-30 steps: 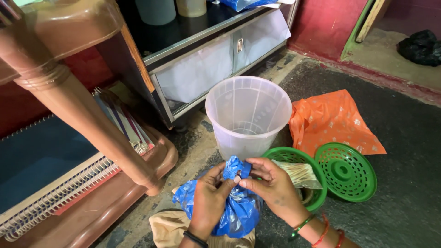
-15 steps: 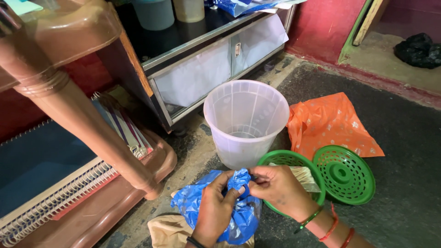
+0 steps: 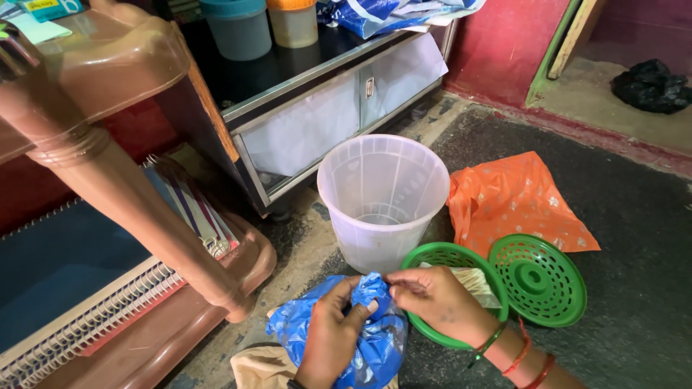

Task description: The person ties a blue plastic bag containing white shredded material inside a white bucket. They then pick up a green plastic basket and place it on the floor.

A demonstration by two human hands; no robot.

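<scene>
Both hands have sunk lower: left hand and right hand keep fingers clamped on the blue bag's neck, just before the bucket, knot apparently unopened.

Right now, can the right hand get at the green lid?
Probably yes. The right hand pinches the blue bag together with the left hand, so it must let go first. The green lid lies uncovered on the floor just beside it.

Blue plastic bag, orange patterned bag, green perforated basket, translucent white bucket
</scene>
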